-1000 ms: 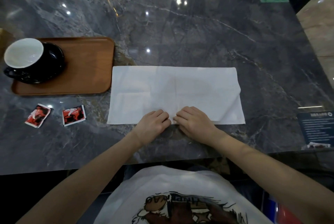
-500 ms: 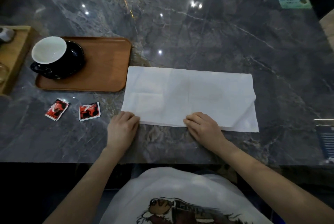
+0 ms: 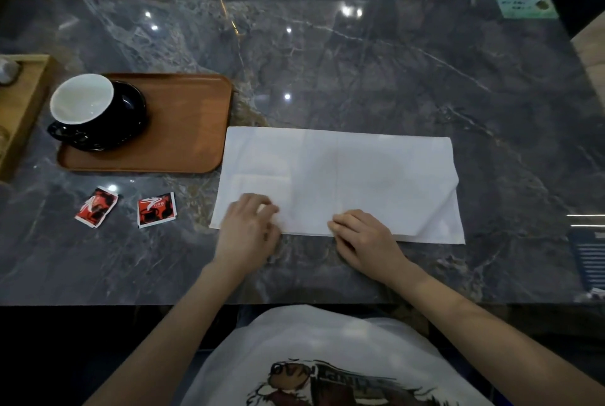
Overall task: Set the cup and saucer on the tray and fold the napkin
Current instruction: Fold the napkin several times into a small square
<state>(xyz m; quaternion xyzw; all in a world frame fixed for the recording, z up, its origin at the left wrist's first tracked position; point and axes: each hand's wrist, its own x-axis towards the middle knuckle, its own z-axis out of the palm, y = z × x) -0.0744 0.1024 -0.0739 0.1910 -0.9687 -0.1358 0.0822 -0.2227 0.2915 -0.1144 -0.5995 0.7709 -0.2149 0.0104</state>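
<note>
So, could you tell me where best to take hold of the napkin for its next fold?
Probably its right short edge, near the front corner, coming from the right. The napkin lies flat as a long strip; the right hand rests closest, and that end is uncovered.

The counter is polished grey marble, glossy with light glints. The napkin looks matt white, paper or cloth, hard to tell. The tray is smooth satin wood; cup and saucer are glazed gloss.
</note>
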